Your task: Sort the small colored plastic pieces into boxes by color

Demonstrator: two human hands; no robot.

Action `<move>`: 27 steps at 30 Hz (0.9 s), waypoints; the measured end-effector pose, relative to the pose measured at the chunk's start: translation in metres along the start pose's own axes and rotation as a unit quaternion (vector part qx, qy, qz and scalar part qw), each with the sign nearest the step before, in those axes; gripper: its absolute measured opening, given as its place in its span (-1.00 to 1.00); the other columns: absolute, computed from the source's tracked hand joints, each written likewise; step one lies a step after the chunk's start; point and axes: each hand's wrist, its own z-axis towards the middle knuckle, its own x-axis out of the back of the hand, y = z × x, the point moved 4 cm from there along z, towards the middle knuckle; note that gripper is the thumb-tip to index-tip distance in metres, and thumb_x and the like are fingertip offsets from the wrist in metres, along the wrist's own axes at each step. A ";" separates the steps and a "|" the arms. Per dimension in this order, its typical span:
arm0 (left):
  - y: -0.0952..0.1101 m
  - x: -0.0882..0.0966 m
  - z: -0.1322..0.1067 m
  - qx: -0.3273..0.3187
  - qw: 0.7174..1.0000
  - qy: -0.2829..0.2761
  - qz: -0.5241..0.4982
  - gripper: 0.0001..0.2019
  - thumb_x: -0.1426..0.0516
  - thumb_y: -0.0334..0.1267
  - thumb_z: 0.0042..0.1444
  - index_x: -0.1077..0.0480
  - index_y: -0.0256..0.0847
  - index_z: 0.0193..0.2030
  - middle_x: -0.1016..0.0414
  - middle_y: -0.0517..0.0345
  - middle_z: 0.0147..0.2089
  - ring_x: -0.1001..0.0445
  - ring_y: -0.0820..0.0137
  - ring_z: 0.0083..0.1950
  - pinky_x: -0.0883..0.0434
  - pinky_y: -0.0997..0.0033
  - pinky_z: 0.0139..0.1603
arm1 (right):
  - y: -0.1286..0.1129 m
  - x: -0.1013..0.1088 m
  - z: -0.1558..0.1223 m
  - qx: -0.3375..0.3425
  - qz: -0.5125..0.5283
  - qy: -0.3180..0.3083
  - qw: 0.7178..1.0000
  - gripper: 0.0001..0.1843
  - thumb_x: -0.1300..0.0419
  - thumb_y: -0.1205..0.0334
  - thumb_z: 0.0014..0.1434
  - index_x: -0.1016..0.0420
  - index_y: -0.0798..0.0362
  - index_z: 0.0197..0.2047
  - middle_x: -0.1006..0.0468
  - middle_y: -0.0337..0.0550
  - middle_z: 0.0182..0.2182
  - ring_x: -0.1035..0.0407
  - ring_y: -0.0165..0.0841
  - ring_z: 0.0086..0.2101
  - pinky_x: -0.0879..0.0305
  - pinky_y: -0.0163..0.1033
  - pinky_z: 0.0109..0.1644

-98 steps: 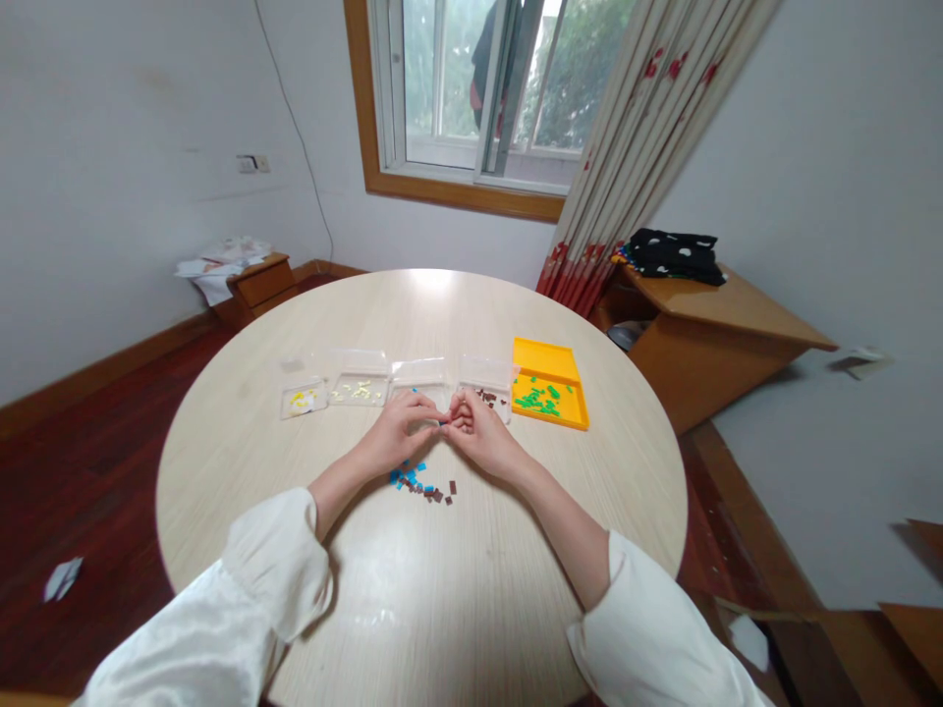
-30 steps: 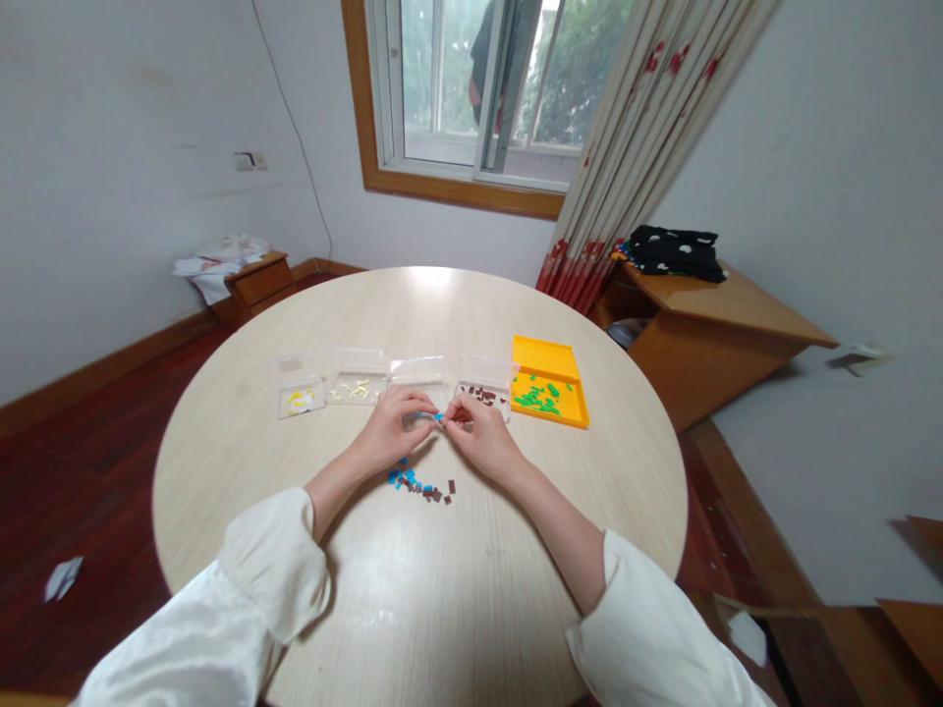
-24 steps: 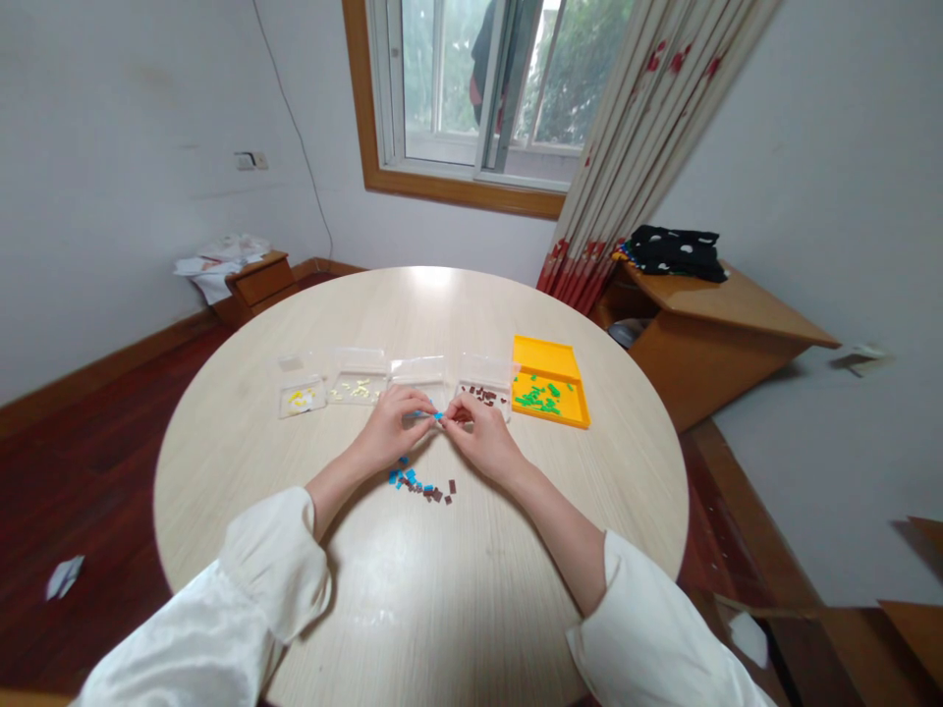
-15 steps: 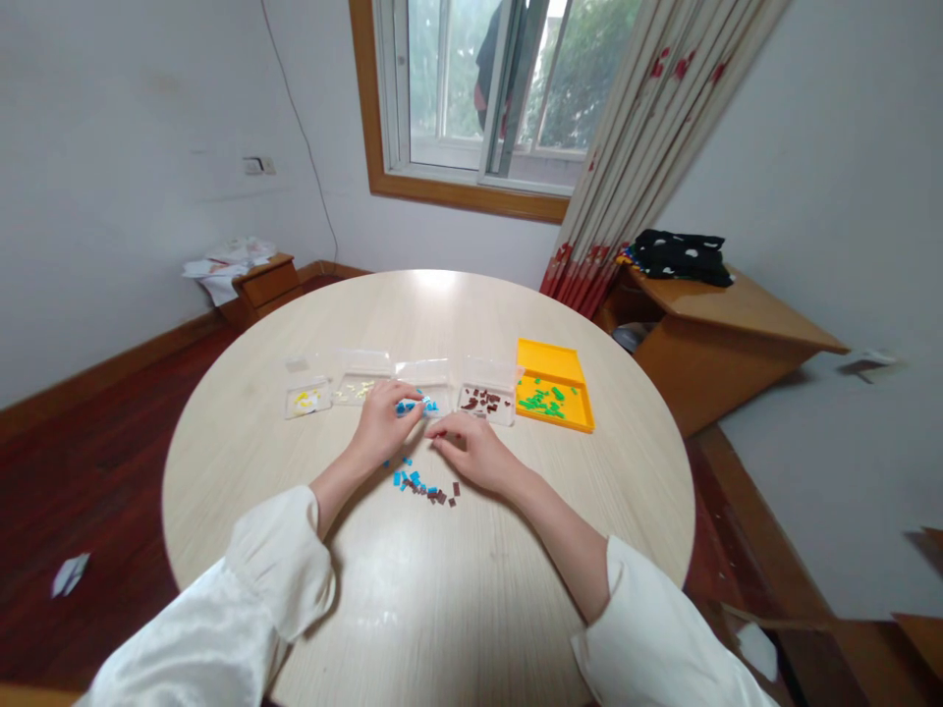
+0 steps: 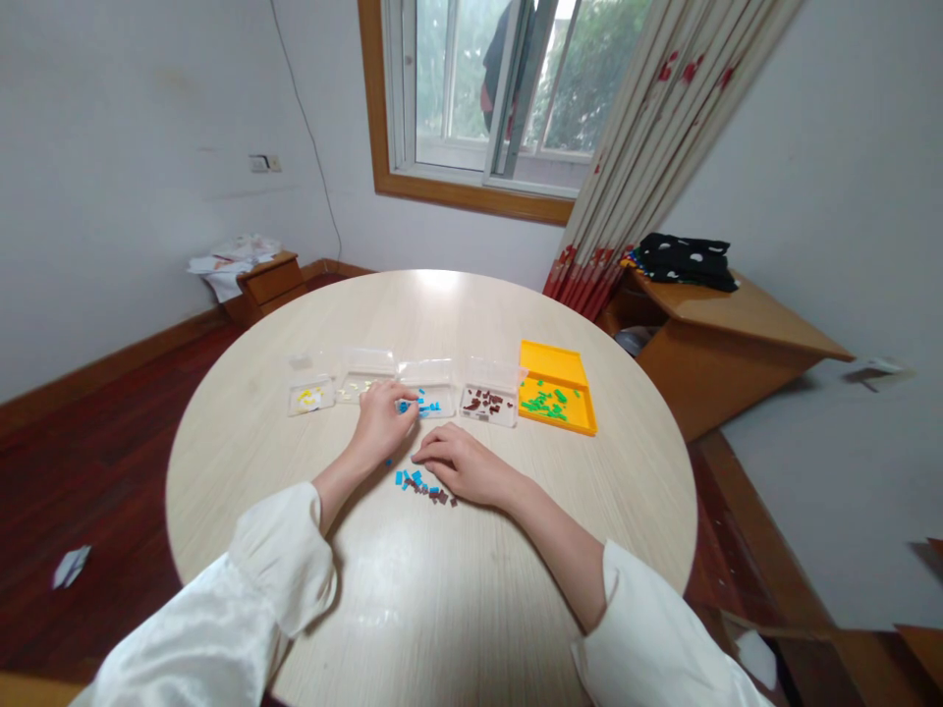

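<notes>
My left hand reaches over the near edge of a clear tray; its fingers are curled, with small blue pieces at the fingertips and in the tray. My right hand lies flat on the round table, fingers stretched toward a small loose pile of blue and brown pieces that it touches. Clear trays stand in a row: yellow pieces, pale yellow pieces, brown pieces. An orange tray at the right end holds green pieces.
A slanted wooden desk with a black dotted cloth stands to the right by the curtain. A low cabinet with papers sits by the left wall. A paper scrap lies on the floor.
Both hands were pinched together on a blue piece above the pile. The left hand has moved to the tray with blue pieces; the right hand has dropped flat beside the loose pile.
</notes>
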 end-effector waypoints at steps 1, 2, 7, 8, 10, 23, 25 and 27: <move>-0.001 0.000 0.000 0.000 1.000 -0.002 0.004 -0.89 -0.12 -0.36 -0.02 -0.49 -0.17 -0.42 -0.55 0.09 -0.27 -0.42 0.26 -0.13 -0.26 0.18 0.00 | 0.000 0.001 0.000 -0.006 0.002 0.000 1.000 -0.80 -0.10 0.44 0.17 -0.54 0.09 -0.22 -0.50 -0.06 -0.25 -0.32 -0.35 -0.17 -0.28 -0.18 -0.02; -0.001 -0.001 0.000 0.001 1.000 -0.004 0.008 -0.89 -0.12 -0.36 -0.03 -0.49 -0.17 -0.42 -0.55 0.09 -0.27 -0.42 0.25 -0.13 -0.27 0.17 0.00 | 0.000 0.001 0.000 -0.011 0.004 0.001 1.000 -0.81 -0.11 0.44 0.16 -0.53 0.09 -0.23 -0.50 -0.07 -0.26 -0.32 -0.35 -0.18 -0.28 -0.17 -0.02; -0.001 0.000 0.001 0.006 0.999 -0.009 0.031 -0.88 -0.11 -0.37 -0.04 -0.50 -0.17 -0.44 -0.55 0.09 -0.28 -0.43 0.22 -0.13 -0.26 0.15 0.01 | 0.000 0.001 0.001 -0.010 -0.001 0.002 1.000 -0.75 -0.11 0.44 0.17 -0.51 0.07 -0.11 -0.50 -0.07 -0.24 -0.31 -0.34 -0.17 -0.27 -0.15 -0.01; -0.001 0.000 0.001 0.007 0.999 -0.011 0.034 -0.88 -0.11 -0.37 -0.05 -0.50 -0.17 -0.44 -0.56 0.08 -0.28 -0.43 0.22 -0.13 -0.26 0.15 0.01 | 0.000 0.000 0.001 -0.006 -0.006 0.000 1.000 -0.73 -0.10 0.44 0.17 -0.50 0.08 -0.08 -0.49 -0.05 -0.21 -0.31 -0.33 -0.16 -0.27 -0.15 -0.01; 0.000 0.000 0.001 0.009 0.999 -0.014 0.037 -0.87 -0.11 -0.36 -0.04 -0.50 -0.17 -0.45 -0.56 0.07 -0.28 -0.43 0.21 -0.13 -0.26 0.15 0.00 | 0.000 -0.001 0.000 0.002 -0.016 -0.003 1.000 -0.70 -0.08 0.44 0.18 -0.49 0.09 -0.05 -0.48 -0.02 -0.19 -0.30 -0.32 -0.15 -0.27 -0.15 -0.01; -0.001 -0.002 0.001 0.018 0.998 -0.017 0.063 -0.87 -0.13 -0.30 -0.03 -0.51 -0.16 -0.45 -0.54 0.03 -0.26 -0.41 0.14 -0.11 -0.26 0.08 -0.01 | 0.004 0.000 0.001 -0.021 -0.010 0.008 1.000 -0.86 -0.15 0.42 0.14 -0.53 0.09 -0.27 -0.47 -0.09 -0.28 -0.30 -0.34 -0.17 -0.26 -0.20 -0.03; -0.001 -0.001 0.001 0.022 0.998 -0.022 0.061 -0.88 -0.13 -0.30 -0.03 -0.52 -0.17 -0.44 -0.53 0.03 -0.26 -0.40 0.14 -0.10 -0.25 0.07 -0.01 | 0.004 0.000 0.001 -0.026 -0.008 0.006 1.000 -0.88 -0.16 0.43 0.13 -0.51 0.10 -0.29 -0.46 -0.11 -0.30 -0.29 -0.35 -0.18 -0.26 -0.21 -0.04; 0.000 -0.001 0.001 0.023 0.998 -0.026 0.055 -0.88 -0.13 -0.31 -0.04 -0.52 -0.17 -0.43 -0.53 0.02 -0.25 -0.40 0.15 -0.10 -0.25 0.07 0.00 | 0.003 0.001 0.002 -0.032 -0.006 0.003 0.999 -0.89 -0.16 0.44 0.13 -0.50 0.11 -0.30 -0.46 -0.11 -0.31 -0.29 -0.35 -0.19 -0.25 -0.22 -0.05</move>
